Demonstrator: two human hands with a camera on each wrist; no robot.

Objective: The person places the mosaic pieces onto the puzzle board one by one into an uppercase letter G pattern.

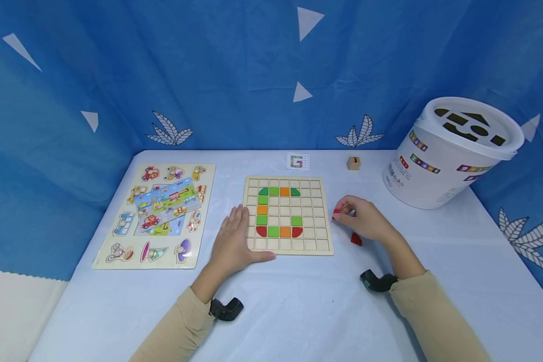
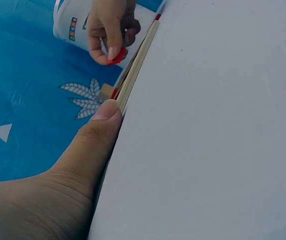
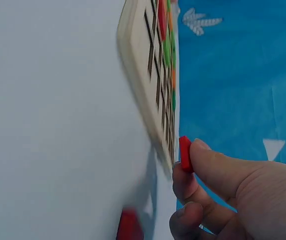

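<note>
In the head view a wooden grid board (image 1: 313,246) lies mid-table, with green, orange and red tiles set in a G-like outline. My left hand (image 1: 235,241) rests on its left edge, fingers straight and thumb along the near side. Just right of the board, my right hand (image 1: 364,218) pinches a red tile (image 3: 185,154) between thumb and fingertip, held off the table in the right wrist view. A second red tile (image 1: 356,239) lies on the table below that hand. Behind the board sits a small pattern card (image 1: 297,162) printed with a coloured G.
At left, a wooden peg puzzle board (image 1: 101,254) carries vehicle pictures and loose illustrated cards (image 1: 167,201). A small wooden cube (image 1: 354,163) stands behind the board. The white bucket (image 1: 434,166) with a shape-slotted lid occupies the back right, before a blue curtain (image 1: 235,75).
</note>
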